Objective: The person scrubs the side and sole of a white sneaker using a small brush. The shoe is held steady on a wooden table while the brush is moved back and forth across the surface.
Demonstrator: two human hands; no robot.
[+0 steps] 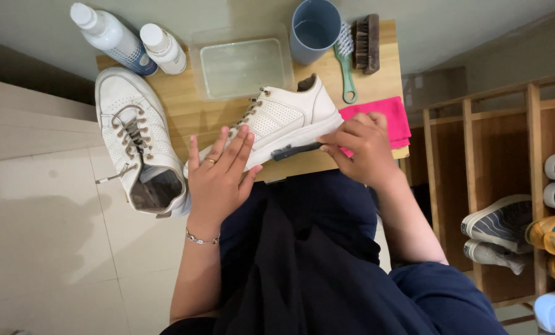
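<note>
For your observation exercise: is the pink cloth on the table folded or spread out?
Folded, it seems: the pink cloth lies as a neat, compact rectangle under the right hand; the hand hides part of it.

At the far left corner of the wooden table (184, 111) we see two white plastic bottles: the taller white bottle with a blue label band (111, 37) lies slanted, and a shorter white bottle with a pale label (164, 48) stands just beside it (caps white).

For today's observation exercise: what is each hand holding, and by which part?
The right hand grips a small dark brush by its handle end. The left hand lies flat on the toe of the white sneaker, steadying it.
</note>
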